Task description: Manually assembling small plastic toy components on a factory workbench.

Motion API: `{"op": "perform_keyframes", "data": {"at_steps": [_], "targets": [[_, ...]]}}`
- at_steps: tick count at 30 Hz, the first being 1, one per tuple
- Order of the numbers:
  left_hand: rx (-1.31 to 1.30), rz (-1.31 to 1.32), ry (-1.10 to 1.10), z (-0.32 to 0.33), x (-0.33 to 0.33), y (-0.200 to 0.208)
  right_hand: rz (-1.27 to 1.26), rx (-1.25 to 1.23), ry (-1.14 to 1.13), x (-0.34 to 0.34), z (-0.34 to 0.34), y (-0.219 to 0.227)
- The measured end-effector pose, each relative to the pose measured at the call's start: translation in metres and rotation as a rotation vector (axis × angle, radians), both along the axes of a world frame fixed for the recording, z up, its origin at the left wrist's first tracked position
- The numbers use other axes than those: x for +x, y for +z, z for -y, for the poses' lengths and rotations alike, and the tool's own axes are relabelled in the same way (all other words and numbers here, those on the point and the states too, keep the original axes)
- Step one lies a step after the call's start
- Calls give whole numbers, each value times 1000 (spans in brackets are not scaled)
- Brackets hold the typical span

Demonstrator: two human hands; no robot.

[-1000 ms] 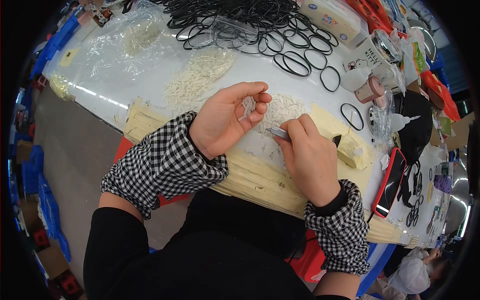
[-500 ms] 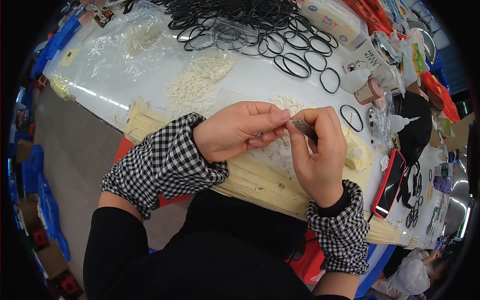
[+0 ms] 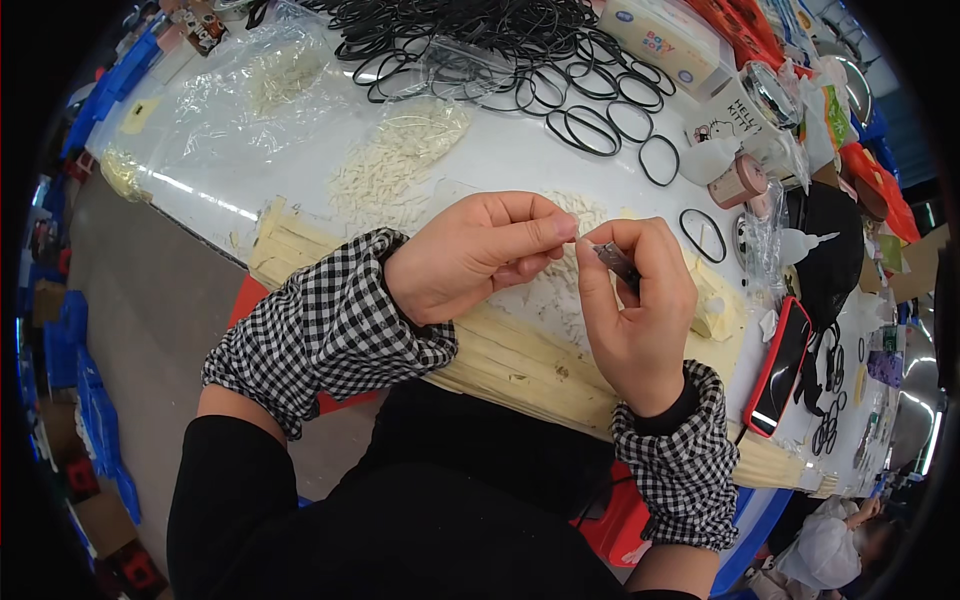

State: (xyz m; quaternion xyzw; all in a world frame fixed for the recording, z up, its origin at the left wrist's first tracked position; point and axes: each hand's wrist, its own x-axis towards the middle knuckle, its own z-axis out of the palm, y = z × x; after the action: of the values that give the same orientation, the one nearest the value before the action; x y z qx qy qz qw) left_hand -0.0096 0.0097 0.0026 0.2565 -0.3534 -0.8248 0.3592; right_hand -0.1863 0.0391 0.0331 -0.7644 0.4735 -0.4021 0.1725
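Observation:
Over the near part of the white table, my left hand has thumb and forefinger pinched together; whatever is between the tips is too small to make out. Just to its right, my right hand grips a small dark, flat blade-like piece between thumb and fingers. A narrow gap separates the fingertips of the two hands. Small whitish strips lie scattered behind and below the fingers. A larger heap of the same strips spreads to the left, partly under a clear bag.
Black rubber rings are piled at the back. Yellowish tape covers the table's front edge. On the right are a phone in a red case, a pink jar, a tissue pack and a black cap.
My fingertips have drawn slightly apart. The left hand has risen a little, and the dark piece in my right hand shows more clearly.

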Motion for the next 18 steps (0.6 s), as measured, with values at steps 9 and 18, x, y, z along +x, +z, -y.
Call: {"op": "perform_keyframes", "data": {"at_steps": [9, 18], "targets": [[2, -94, -61, 1, 3, -2, -195, 13, -5, -4, 3, 3], [-31, -106, -85, -1, 2, 2, -245, 34, -6, -4, 2, 3]]}}
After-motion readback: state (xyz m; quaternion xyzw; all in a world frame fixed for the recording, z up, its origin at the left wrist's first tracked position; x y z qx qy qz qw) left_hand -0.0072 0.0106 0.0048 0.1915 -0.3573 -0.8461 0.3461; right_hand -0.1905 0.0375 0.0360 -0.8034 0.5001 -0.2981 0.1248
